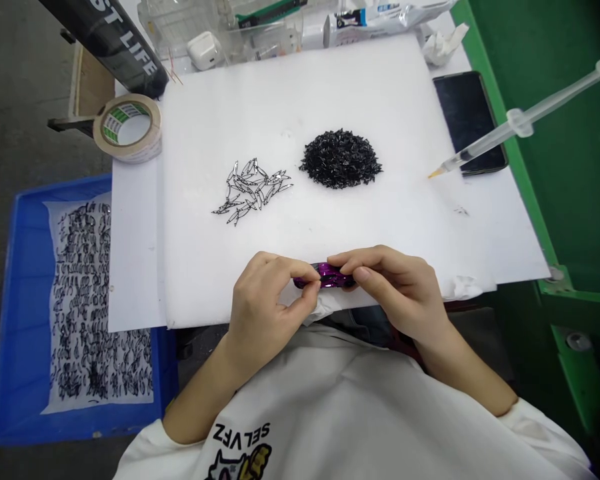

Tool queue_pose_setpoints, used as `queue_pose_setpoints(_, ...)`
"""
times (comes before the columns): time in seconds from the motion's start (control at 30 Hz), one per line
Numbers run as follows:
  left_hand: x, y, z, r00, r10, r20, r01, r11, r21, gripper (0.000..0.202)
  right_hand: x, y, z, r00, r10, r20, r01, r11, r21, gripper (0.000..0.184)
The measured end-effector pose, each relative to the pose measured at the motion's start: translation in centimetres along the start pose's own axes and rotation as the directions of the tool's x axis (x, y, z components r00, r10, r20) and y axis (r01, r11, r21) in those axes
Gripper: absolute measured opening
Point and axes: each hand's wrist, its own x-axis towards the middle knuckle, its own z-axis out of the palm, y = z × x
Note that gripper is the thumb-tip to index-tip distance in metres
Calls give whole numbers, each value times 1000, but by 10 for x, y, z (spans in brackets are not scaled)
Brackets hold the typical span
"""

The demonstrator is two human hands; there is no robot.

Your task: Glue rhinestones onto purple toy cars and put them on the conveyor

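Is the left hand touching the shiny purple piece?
Touching. The head view shows the left hand pinching the left end of the shiny purple piece, with no gap between them.

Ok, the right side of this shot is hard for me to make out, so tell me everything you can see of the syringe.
The syringe is slim, with a clear plastic barrel and plunger, a flange partway along, a round thumb end and a tapered amber tip. A dark band sits in the barrel near the tip. It lies at a slant, tip down towards the white foam board and thumb end out over the green frame. Its barrel passes close to the corner of a black phone; whether they touch is hard to tell. No hand touches it.
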Motion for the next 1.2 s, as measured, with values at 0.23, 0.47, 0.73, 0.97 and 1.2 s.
queue_pose_setpoints(0.23,1,4,-4,977,-58,204,46,997,62,19,-4,2,1,999,-43,33,44,998,-38,14)
queue_pose_setpoints(0.47,1,1,-1,959,-105,262,76,990,117,20,-6,-2,0,982,-188,-18,173,933,-316,17)
queue_pose_setpoints(0.73,-3,3,4,968,-157,198,144,986,79,23,-1,-2,8,974,-181,132,224,772,-595,25)
queue_pose_setpoints(0.97,-4,4,8,973,-152,176,140,987,80,20,-4,-7,13,988,-117,105,157,752,-641,20)
queue_pose_setpoints(1.2,-5,-3,-4,949,-157,275,157,987,23,30,-1,-5,3,984,-54,172,145,803,-578,21)
